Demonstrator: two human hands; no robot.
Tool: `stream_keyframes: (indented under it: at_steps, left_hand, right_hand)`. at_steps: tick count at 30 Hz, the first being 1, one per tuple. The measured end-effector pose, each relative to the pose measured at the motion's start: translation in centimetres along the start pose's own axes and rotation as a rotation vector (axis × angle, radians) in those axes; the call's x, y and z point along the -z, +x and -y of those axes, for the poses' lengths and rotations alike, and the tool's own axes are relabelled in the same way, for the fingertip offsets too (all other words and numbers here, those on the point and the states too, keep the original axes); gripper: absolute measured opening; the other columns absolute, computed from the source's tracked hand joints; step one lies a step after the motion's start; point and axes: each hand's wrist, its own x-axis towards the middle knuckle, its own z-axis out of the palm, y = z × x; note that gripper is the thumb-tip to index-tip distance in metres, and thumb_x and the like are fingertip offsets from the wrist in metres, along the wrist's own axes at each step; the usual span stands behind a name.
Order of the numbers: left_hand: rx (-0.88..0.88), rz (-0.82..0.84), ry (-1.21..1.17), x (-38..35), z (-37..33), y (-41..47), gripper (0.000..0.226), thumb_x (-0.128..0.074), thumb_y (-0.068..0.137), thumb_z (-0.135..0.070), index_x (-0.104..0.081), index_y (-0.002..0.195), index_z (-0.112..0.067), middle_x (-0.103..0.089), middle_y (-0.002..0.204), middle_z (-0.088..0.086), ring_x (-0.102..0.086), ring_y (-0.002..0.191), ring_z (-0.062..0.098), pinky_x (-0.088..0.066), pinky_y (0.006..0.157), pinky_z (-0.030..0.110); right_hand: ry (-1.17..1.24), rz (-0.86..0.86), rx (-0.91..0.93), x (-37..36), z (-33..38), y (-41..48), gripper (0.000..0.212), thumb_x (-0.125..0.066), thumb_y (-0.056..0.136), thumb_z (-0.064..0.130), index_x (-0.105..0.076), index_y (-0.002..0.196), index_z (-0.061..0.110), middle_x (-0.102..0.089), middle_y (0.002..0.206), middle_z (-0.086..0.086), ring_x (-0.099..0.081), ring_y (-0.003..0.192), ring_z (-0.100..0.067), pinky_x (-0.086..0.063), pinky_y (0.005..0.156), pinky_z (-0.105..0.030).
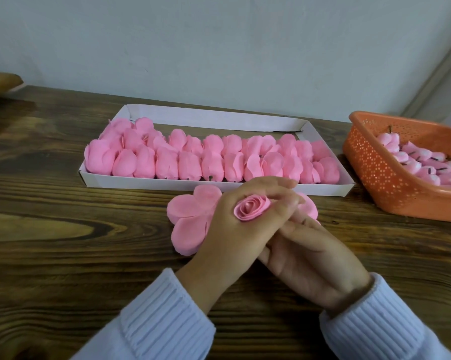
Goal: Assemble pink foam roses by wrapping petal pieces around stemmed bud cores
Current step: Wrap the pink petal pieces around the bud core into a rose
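The left hand curls its fingers round a bud, which pokes up between them, spiral top facing the camera. Under the hand a flat petal piece lies on the table, its lobes spreading toward 9 o'clock. The right hand lies at 4 o'clock of the left, its fingertips tucked beneath it, perhaps on the stem; its grip cannot be told. At 12 o'clock, a tray holds two rows of roses. At 2 o'clock, a basket holds stemmed cores.
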Motion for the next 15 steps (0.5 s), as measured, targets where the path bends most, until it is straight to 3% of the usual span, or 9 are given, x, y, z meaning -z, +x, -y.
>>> stream_keyframes:
  at_steps: [5,8,9,12,15]
  left_hand:
    - [0.090,0.025,-0.053,-0.35,-0.05,-0.13,0.019,-0.059,0.074,-0.043,-0.075,0.083,-0.038,-0.071,0.102,-0.018,-0.069,0.093,0.004,-0.050,0.068,0.014]
    - [0.025,0.034,-0.053,-0.28,-0.06,-0.09,0.017,-0.060,0.076,-0.034,-0.075,0.082,-0.028,-0.071,0.106,-0.011,-0.069,0.096,0.008,-0.053,0.071,0.018]
    - [-0.009,0.028,-0.040,-0.21,-0.08,-0.10,0.017,-0.061,0.076,-0.032,-0.075,0.082,-0.024,-0.072,0.105,-0.007,-0.068,0.099,0.009,-0.054,0.077,0.021]
    - [-0.025,-0.010,-0.025,-0.15,0.06,-0.05,0.018,-0.063,0.073,-0.033,-0.073,0.082,-0.021,-0.073,0.102,-0.003,-0.067,0.102,0.013,-0.055,0.089,0.036]
    - [-0.001,-0.027,-0.064,-0.31,0.23,-0.06,0.013,-0.064,0.075,-0.030,-0.074,0.080,-0.022,-0.072,0.101,-0.004,-0.068,0.100,0.012,-0.056,0.082,0.030]
  right_hand:
    - [-0.150,-0.132,-0.105,-0.05,-0.09,0.07,0.034,-0.060,0.084,0.039,-0.072,0.106,0.017,-0.068,0.101,-0.009,-0.067,0.088,-0.017,-0.056,0.080,-0.030]
    - [-0.152,-0.171,-0.063,-0.01,-0.43,-0.07,0.027,-0.060,0.086,0.028,-0.073,0.103,0.011,-0.068,0.102,-0.014,-0.069,0.087,-0.019,-0.057,0.079,-0.030]
    - [-0.113,-0.157,-0.039,-0.03,-0.42,-0.11,0.030,-0.066,0.083,0.021,-0.070,0.107,0.003,-0.068,0.106,-0.018,-0.069,0.093,-0.022,-0.058,0.081,-0.032]
    - [0.014,-0.071,0.009,0.02,-0.14,-0.02,0.068,-0.087,0.064,0.009,-0.053,0.120,-0.011,-0.062,0.117,-0.026,-0.064,0.107,-0.031,-0.055,0.089,-0.039]
    - [0.015,0.007,0.004,0.06,0.00,-0.09,0.057,-0.085,0.068,0.012,-0.060,0.118,-0.001,-0.063,0.118,-0.021,-0.063,0.109,-0.028,-0.053,0.093,-0.039]
